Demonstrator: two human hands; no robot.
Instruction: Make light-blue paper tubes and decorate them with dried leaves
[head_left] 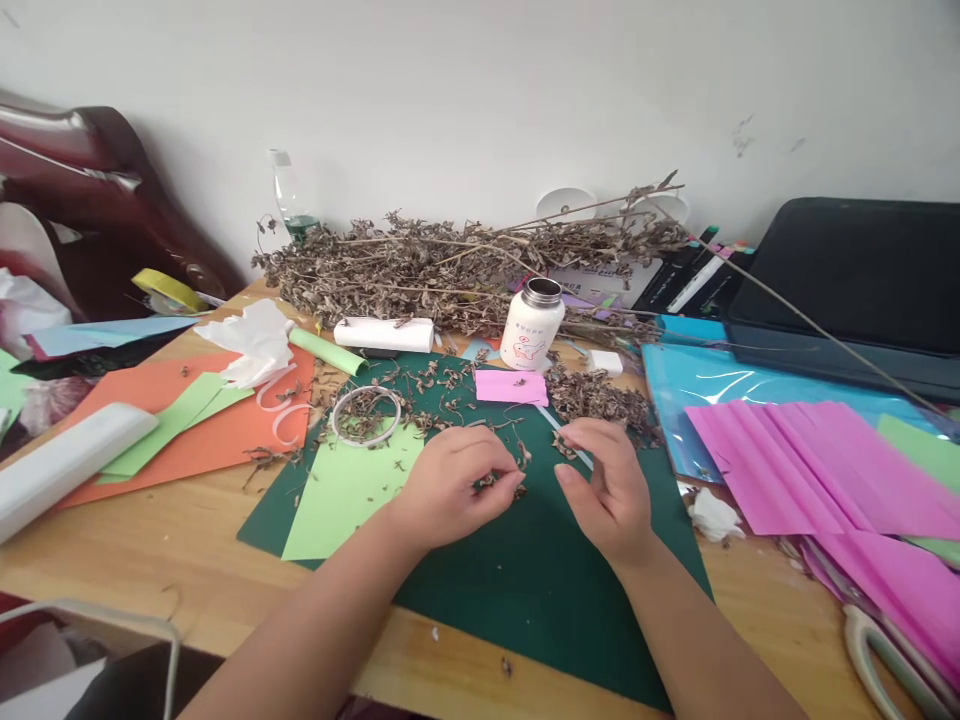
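Green cutting mat (510, 610) lies beneath both hands. The left hand (459, 475) brings thumb and forefinger together beside a dried leaf (523, 452); whether they grip anything, I cannot tell. The right hand (613, 492) has its thumb and fingers parted, just in front of a leaf pile (604, 402). The white bottle (531, 328) stands behind a pink paper strip (502, 388).
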